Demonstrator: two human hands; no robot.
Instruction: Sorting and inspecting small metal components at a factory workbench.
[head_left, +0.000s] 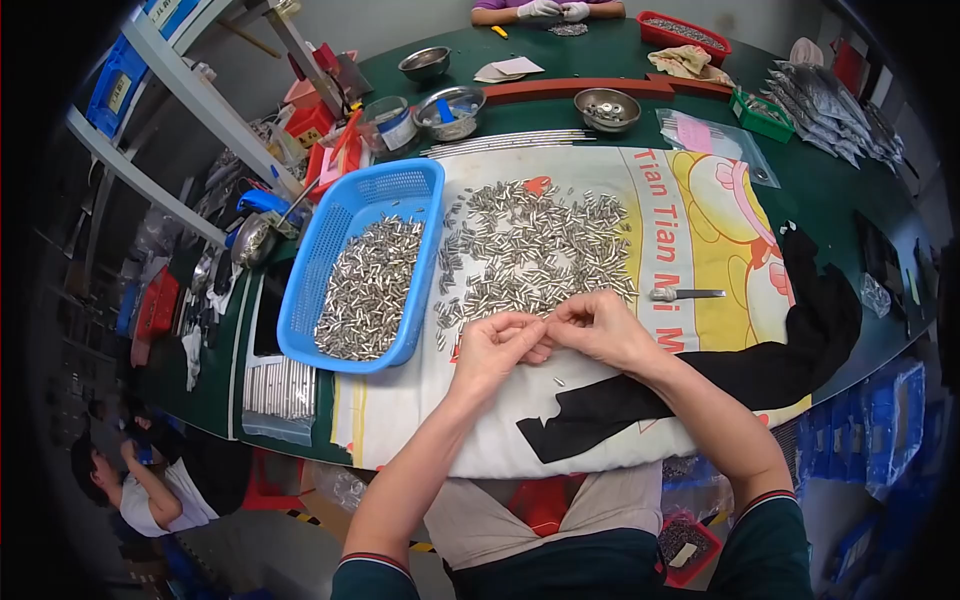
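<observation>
My left hand [497, 349] and my right hand [603, 331] meet over the near edge of a spread of small metal pins [540, 245]. Both have their fingertips pinched together, and whatever is between them is too small to make out. The pins lie on a printed cloth [480, 420] that covers the table in front of me. One loose pin [559, 381] rests just below my hands. Left of the spread stands a blue plastic basket [428, 270] holding a heap of similar pins [370, 290]. A tool with a dark handle [687, 294] lies to the right.
A black cloth [700, 385] stretches under my right forearm. Metal bowls [607, 110], long rods [510, 143] and a green tray [762, 114] stand farther back. Bagged rods [281, 387] lie at left. A gloved person [545, 10] works across the table; another person [150, 490] is at lower left.
</observation>
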